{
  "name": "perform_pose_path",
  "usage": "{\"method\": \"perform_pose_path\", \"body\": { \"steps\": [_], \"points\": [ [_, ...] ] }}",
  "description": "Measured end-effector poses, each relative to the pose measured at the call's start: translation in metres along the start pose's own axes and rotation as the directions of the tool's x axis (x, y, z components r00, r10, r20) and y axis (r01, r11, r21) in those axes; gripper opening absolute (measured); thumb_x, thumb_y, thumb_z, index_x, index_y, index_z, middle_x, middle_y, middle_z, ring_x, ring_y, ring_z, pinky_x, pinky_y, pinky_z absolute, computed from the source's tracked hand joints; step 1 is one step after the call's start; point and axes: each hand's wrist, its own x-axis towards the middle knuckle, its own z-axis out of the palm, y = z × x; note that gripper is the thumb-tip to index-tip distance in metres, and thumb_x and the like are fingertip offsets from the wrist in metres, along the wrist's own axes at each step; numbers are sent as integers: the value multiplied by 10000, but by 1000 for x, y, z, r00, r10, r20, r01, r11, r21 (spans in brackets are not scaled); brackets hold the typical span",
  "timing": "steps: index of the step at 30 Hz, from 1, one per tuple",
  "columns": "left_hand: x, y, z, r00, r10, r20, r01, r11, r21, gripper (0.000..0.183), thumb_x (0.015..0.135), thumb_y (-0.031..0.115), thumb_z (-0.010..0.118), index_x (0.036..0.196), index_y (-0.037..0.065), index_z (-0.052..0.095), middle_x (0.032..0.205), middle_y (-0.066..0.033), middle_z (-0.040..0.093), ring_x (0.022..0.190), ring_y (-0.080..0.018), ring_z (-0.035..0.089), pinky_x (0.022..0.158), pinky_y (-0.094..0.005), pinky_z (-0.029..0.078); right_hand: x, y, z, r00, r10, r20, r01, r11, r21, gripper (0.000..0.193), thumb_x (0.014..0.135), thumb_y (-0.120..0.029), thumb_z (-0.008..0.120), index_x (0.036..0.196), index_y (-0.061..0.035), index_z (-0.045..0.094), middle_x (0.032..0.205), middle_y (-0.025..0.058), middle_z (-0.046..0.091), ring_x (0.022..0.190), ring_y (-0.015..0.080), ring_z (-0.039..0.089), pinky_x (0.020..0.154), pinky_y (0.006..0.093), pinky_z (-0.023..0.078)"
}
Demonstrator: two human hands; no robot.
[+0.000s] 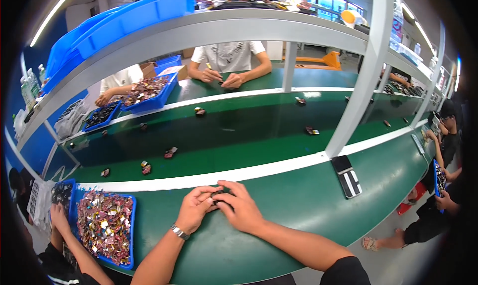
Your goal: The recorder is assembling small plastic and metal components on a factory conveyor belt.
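Observation:
My left hand [194, 209] and my right hand [241, 208] meet over the green worktop [284, 220], fingertips pressed together. Between them they grip a small black part [217, 197], mostly hidden by the fingers, so its exact kind cannot be made out. A metal watch [179, 232] is on my left wrist. Left of my hands stands a blue tray [133, 225] heaped with small reddish-brown pieces bearing yellow and white bits. To the right, a black case with white stripes [347, 177] lies on the worktop.
Beyond a white rail [249, 174], a dark green conveyor belt [224, 153] carries scattered small assemblies [171, 152]. A grey frame post [362, 75] rises at the right. A co-worker's hand [59, 216] reaches into a tray of black parts at left; another person [229, 61] works opposite.

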Motion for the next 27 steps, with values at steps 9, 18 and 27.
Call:
{"method": "perform_pose_path", "body": {
  "steps": [9,18,27],
  "points": [
    [3,5,10,997,-65,41,64,997,31,278,1000,-16,460,1275,-11,500,1366,-170,558,1191,-226,601,1004,-372,535,3,-3,-12,973,-179,-149,144,965,-217,159,782,-19,734,924,-66,682,985,61,622,902,243,626,719,337,546],
    [2,6,10,998,-62,10,62,998,30,267,998,3,489,1264,-2,507,1320,-147,594,1146,-194,622,959,-347,552,3,-6,-11,969,-210,-127,172,950,-262,175,761,-35,756,922,-53,690,953,60,634,857,236,637,702,332,550],
    [-1,6,10,997,-81,-7,81,994,73,274,995,-23,463,1264,-9,514,1287,-133,609,1134,-185,620,947,-320,550,0,-4,-8,952,-295,-82,237,878,-416,184,751,-49,762,922,-61,695,960,54,646,865,237,636,707,337,553]
  ]
}}
